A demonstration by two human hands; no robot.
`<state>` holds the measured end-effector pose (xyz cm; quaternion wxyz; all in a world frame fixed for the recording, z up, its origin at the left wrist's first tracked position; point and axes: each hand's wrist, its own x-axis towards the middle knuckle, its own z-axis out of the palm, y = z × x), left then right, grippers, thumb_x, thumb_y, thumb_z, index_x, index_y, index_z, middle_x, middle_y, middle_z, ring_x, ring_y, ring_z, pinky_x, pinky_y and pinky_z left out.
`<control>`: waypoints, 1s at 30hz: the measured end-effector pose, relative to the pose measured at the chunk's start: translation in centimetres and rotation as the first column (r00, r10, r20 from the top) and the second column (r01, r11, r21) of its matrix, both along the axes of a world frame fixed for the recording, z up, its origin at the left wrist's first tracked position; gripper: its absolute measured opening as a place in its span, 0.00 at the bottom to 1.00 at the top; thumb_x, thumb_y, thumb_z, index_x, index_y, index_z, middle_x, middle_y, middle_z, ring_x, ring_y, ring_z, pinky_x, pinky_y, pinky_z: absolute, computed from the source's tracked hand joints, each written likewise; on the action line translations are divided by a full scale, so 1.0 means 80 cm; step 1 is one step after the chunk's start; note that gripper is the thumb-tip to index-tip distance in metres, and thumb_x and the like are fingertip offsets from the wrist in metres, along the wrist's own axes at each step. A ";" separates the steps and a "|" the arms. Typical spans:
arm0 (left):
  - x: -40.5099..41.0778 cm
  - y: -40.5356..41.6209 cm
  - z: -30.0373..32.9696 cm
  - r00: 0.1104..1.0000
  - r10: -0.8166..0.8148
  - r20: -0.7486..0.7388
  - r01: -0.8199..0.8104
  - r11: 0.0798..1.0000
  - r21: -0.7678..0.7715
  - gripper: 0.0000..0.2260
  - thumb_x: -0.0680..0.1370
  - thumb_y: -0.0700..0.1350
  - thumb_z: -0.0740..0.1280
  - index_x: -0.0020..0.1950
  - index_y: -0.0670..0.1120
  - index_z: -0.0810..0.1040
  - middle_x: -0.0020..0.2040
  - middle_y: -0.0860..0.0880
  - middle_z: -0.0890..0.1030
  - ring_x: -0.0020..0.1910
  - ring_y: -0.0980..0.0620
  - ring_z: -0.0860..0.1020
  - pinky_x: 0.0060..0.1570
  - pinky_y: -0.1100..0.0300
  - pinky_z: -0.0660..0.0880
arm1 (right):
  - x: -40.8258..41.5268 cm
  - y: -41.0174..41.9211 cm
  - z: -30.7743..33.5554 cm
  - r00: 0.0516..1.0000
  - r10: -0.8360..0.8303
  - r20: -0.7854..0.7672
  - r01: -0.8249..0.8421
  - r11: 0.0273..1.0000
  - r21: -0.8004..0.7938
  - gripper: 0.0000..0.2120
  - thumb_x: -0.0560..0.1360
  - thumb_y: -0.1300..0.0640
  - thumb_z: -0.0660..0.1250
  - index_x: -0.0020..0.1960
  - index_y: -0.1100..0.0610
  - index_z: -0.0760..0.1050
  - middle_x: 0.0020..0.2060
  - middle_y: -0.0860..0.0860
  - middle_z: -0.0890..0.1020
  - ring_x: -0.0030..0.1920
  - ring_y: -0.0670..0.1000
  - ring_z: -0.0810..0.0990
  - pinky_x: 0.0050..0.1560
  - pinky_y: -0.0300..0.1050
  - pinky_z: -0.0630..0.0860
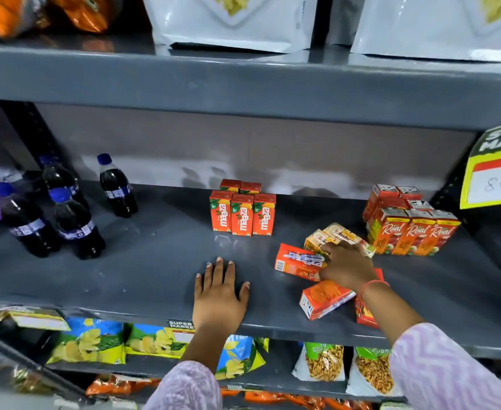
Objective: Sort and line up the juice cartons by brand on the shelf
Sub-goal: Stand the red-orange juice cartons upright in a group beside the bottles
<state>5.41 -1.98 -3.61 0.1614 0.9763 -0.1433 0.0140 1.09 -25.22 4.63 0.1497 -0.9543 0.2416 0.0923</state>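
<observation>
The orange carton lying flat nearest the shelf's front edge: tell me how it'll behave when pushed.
The orange carton lies on a broad face, so it probably slides rather than tips. Its boxy shape suggests it stays rigid. Near the shelf edge, it could drop off.

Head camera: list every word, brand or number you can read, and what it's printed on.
"maaza": three upright orange cartons in the middle.
"Real": three front cartons on the right.
"SU / MA", handwritten "80", cut off: yellow sign.
"SUPER MARKE": tag on the shelf edge.
Unreadable: the toppled cartons by the right hand, bottle labels, snack bags.
</observation>
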 end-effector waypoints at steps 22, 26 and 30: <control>0.030 0.053 0.004 0.959 0.281 -0.024 -0.282 0.958 -0.045 0.27 0.78 0.60 0.52 0.74 0.51 0.55 0.78 0.47 0.54 0.76 0.48 0.52 0.75 0.51 0.47 | 0.107 0.099 0.080 0.625 0.777 0.070 -0.743 0.620 -0.252 0.15 0.72 0.62 0.64 0.59 0.57 0.71 0.59 0.56 0.76 0.60 0.57 0.75 0.58 0.50 0.75; 0.029 0.052 0.003 0.960 0.280 -0.024 -0.281 0.958 -0.058 0.27 0.78 0.60 0.52 0.74 0.51 0.56 0.78 0.47 0.54 0.76 0.48 0.51 0.75 0.51 0.47 | 0.138 0.128 0.080 0.461 0.882 0.100 -0.799 0.461 -0.385 0.14 0.72 0.65 0.64 0.57 0.57 0.71 0.58 0.55 0.75 0.58 0.56 0.74 0.53 0.43 0.69; 0.029 0.052 0.003 0.958 0.288 0.011 -0.286 0.956 -0.064 0.27 0.77 0.59 0.53 0.74 0.51 0.58 0.77 0.47 0.56 0.76 0.48 0.53 0.75 0.52 0.48 | 0.158 0.146 0.071 0.348 0.934 0.073 -0.810 0.340 -0.477 0.17 0.71 0.68 0.61 0.58 0.56 0.71 0.57 0.55 0.74 0.58 0.57 0.71 0.57 0.50 0.70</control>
